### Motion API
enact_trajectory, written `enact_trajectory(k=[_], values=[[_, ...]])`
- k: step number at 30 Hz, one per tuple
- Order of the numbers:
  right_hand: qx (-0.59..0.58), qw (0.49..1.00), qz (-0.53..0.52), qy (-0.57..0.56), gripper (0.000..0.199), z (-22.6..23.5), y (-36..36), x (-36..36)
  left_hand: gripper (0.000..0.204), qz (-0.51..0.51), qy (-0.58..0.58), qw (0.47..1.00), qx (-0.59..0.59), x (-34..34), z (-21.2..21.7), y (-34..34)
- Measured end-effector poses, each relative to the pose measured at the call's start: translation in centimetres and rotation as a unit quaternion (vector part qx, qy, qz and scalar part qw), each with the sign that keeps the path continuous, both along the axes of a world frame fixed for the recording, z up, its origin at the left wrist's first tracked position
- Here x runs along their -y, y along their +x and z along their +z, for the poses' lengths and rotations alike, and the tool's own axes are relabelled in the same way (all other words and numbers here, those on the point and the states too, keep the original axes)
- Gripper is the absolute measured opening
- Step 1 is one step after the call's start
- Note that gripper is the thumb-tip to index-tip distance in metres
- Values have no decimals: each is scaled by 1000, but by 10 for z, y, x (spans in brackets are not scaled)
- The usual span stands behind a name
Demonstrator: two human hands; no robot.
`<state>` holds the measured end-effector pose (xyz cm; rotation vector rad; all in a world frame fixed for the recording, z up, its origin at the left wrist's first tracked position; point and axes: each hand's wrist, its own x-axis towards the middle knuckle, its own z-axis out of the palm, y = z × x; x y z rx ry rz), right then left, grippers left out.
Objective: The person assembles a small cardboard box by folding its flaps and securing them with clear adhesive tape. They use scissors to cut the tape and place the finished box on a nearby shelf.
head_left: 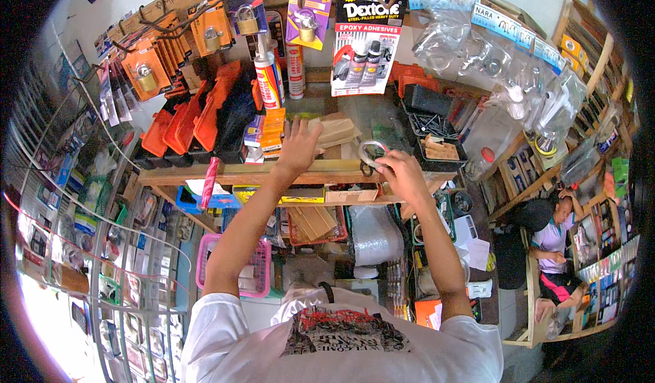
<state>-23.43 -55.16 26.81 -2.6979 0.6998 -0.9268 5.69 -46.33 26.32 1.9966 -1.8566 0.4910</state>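
My left hand (299,149) rests on the glass-topped counter with its fingers stretched out and apart. It lies between a stack of small orange boxes (273,129) and a folded brown paper piece (334,132), touching the paper's near end. Toward the counter's front edge, my right hand (402,175) pinches the side of a pale ring that looks like a roll of tape (370,151). The ring is tilted, and a small dark loop hangs below it; what that loop is I cannot tell.
Orange-lidded bins (184,127) stand at the left, and a black tray of screws (433,120) at the right. Sealant tubes (267,79), carded padlocks (144,77) and an epoxy pack (367,48) rise at the back. Beyond the right side sits another person (554,236).
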Motion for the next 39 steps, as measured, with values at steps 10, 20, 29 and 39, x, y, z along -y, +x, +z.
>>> enact_trajectory(k=[10,20,29,39], values=[[242,951,35,191,24,40,1,-45,77,65,24,992,106,-9,10,-12],[309,810,88,491,29,62,-17,-127,65,-180,-116,916,-338,-81,69,-83],[253,801,117,530,29,42,-16,-164,27,-213,-81,798,-557,-143,47,-137],[191,804,115,552,27,5,-8,-196,10,-106,-87,830,-541,-178,20,-135]])
